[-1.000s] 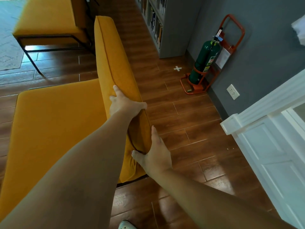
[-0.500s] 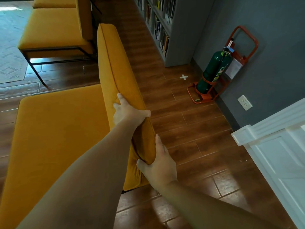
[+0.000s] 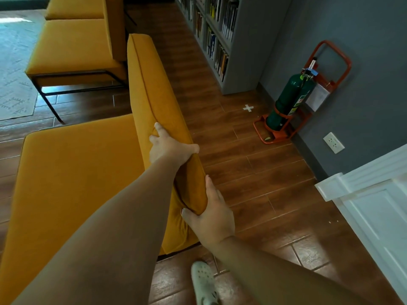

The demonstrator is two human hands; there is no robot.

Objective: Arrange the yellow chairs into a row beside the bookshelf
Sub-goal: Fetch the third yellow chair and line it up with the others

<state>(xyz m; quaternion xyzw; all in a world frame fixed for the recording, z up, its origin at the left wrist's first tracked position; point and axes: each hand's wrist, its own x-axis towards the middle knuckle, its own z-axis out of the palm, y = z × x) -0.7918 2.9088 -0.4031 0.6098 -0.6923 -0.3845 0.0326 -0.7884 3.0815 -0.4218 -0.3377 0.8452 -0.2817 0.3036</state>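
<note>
Since half a second ago the grip has not altered. The left hand point(image 3: 169, 148) is still clamped over the top edge of the nearest mustard-yellow upholstered chair point(image 3: 72, 183), thumb on the back face and fingers over the front. The right hand point(image 3: 211, 219) still pinches the near corner of the same backrest, thumb in front. The two hands sit close together along that edge but do not touch. What is new is a white perforated clog point(image 3: 203, 282), now on the floor below the right forearm. More of the far end of the room also shows than before.

The held chair stands across the aisle from the shelving, its back turned towards it. Beyond it a second yellow padded chair on a thin black metal frame point(image 3: 72, 47) sits close to the far end of its backrest, and a third yellow seat point(image 3: 74, 7) lies behind that.

At the far left lies a pale patterned rug point(image 3: 13, 73). The brown wood-look tiled floor point(image 3: 253, 172) carries a small white tape cross point(image 3: 248, 108). The tall grey bookshelf full of books point(image 3: 240, 51) runs along the right, ending just past the cross. Beside it a dark green fire extinguisher point(image 3: 290, 97) leans in an orange metal stand point(image 3: 330, 56) against the grey wall point(image 3: 363, 40). Further right are a white wall socket point(image 3: 333, 142) and white panelled woodwork point(image 3: 374, 208).
</note>
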